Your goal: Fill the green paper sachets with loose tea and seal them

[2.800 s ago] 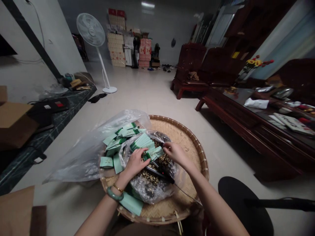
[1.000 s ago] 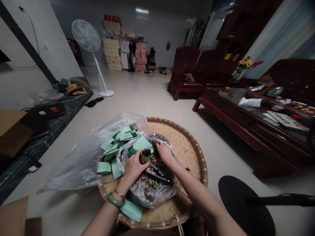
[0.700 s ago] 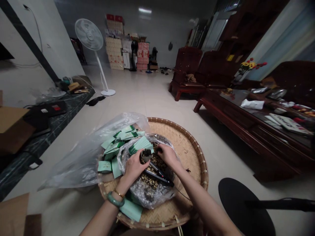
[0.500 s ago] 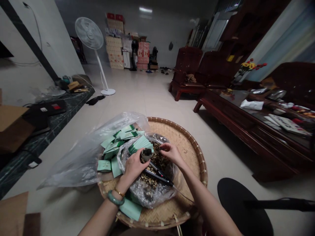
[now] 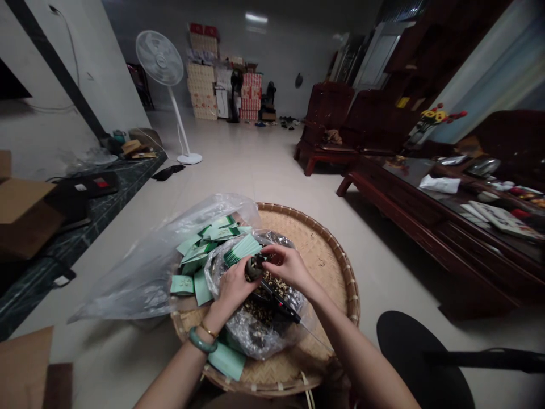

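Your left hand [image 5: 232,287] is curled round a small pouch [image 5: 254,266], gripping it upright with the dark mouth facing up. Your right hand [image 5: 286,270] is just beside it, fingertips pinched together right at the pouch mouth; what they pinch is too small to tell. The two hands nearly touch, with the pouch between them, closer to the left thumb. Both are over the leaf bag [image 5: 255,332], clear plastic full of loose dark leaf, lying mid tray [image 5: 336,255]. A black tool [image 5: 279,301] lies across the leaf under your right wrist, cord trailing toward you. Green sachets [image 5: 204,250] are piled left of the left hand, some spilling out of a big bag [image 5: 140,272] hanging off the tray edge. There is a green bracelet [image 5: 200,341] on the left wrist
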Tool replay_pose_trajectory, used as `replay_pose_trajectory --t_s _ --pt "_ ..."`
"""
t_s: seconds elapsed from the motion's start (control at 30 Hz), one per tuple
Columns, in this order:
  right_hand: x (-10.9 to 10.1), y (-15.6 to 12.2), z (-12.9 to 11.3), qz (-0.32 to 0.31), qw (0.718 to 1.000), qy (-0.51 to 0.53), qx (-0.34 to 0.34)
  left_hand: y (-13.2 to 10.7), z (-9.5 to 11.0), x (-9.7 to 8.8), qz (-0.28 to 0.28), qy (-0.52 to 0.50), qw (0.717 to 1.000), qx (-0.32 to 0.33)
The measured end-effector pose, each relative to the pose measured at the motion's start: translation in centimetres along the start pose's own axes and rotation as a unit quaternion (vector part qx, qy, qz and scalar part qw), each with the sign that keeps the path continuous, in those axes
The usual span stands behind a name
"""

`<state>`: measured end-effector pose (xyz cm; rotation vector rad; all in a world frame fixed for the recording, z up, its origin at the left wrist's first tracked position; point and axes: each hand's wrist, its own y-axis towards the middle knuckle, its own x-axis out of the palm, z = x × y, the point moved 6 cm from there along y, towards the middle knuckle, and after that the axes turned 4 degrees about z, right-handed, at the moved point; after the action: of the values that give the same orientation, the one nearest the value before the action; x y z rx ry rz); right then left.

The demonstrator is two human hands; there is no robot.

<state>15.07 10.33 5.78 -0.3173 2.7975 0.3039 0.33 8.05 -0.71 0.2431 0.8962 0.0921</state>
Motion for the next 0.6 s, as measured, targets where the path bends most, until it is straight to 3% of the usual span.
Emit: replay_pose_trajectory --t_s 0.27,0.43,0.6 --pt "0.3 -0.5 -1.0 -0.015 0.987 -0.139 -0.079 0.0 0.2 0.1 0.003 -0.006 1.0 0.01" --pt "1.2 -0.8 -2.1 -0.01 0.987 -0.096 -0.13 0.0 0.2 0.1 0.011 -0.002 1.0 0.015" --pt "-0.5 -0.9 -1.2 0.06 0.989 -0.076 -0.108 0.0 0.0 0.2 0.019 -0.008 1.0 0.012"
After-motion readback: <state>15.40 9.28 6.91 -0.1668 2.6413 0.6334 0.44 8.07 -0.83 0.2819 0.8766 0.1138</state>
